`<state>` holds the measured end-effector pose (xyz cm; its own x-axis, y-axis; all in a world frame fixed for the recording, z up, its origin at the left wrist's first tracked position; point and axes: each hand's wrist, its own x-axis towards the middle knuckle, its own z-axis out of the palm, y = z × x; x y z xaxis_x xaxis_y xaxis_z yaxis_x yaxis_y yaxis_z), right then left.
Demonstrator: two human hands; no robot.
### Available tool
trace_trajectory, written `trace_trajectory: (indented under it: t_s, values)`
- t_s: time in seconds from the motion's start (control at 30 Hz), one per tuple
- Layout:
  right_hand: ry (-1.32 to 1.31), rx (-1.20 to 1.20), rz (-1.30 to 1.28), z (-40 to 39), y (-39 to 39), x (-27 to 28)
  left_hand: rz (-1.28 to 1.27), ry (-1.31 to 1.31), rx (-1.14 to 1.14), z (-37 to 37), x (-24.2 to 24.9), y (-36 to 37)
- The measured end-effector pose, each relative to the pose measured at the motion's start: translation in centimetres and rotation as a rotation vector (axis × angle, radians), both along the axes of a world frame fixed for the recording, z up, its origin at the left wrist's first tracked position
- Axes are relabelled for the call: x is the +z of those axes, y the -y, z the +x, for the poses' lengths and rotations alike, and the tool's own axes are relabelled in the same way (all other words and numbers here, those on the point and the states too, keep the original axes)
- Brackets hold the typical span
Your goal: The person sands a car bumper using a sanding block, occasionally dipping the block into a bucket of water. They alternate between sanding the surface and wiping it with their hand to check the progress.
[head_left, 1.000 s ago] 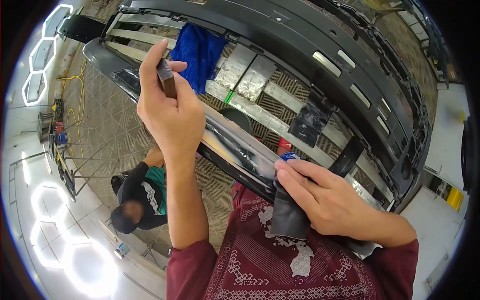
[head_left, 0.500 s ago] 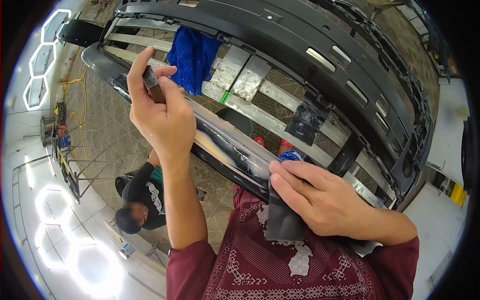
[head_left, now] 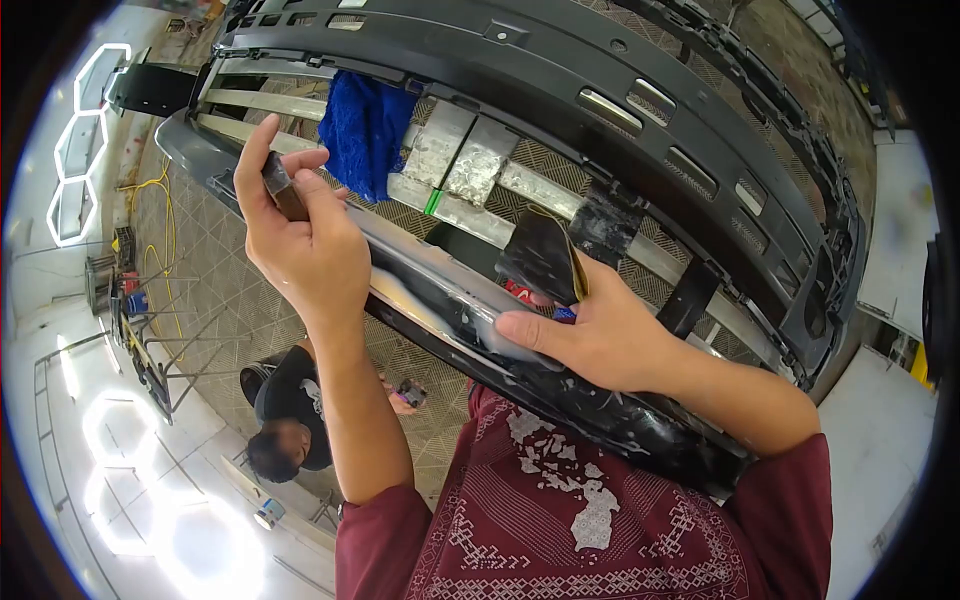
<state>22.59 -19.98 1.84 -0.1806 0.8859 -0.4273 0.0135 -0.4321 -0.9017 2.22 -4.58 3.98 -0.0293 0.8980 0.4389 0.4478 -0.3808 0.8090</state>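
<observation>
Tub (head_left: 462,247), dark, below metal bars (head_left: 545,187); contents not discernible. Left hand (head_left: 312,245): clasping 1 brown block (head_left: 287,192) near glossy strip (head_left: 452,311), index finger extended. Right hand (head_left: 605,335): grasping 1 folded black sheet (head_left: 535,250) by the strip's far edge, thumb on strip.

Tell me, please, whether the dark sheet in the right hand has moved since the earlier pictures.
Yes: the dark sheet has crossed the glossy bar, from the shirt side to the blue cloth side.
</observation>
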Motion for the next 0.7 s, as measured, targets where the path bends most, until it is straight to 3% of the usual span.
trace_trajectory:
  t_s: [0.13, 0.33, 0.57, 0.67, 0.7]
  values:
    - [-0.213, -0.058, 0.012, 0.9, 0.5, -0.6, 0.014, -0.003, 0.017, -0.2, 0.1, -0.1]
    - [-0.310, -0.083, -0.132, 2.5, 2.3, -0.6, 0.008, 0.034, 0.000, -0.1, 0.2, 0.0]
    - [-0.268, -0.136, -0.059, 3.7, 3.6, 0.4, 0.031, 0.063, -0.007, -0.4, -0.1, -0.3]
    - [-0.249, -0.279, -0.077, 3.4, 3.9, 1.2, 0.040, 0.095, -0.016, -0.5, -0.1, -0.3]
    - [-0.217, -0.311, 0.040, 3.2, 4.2, 1.2, 0.040, 0.113, -0.009, -0.4, -0.1, -0.2]
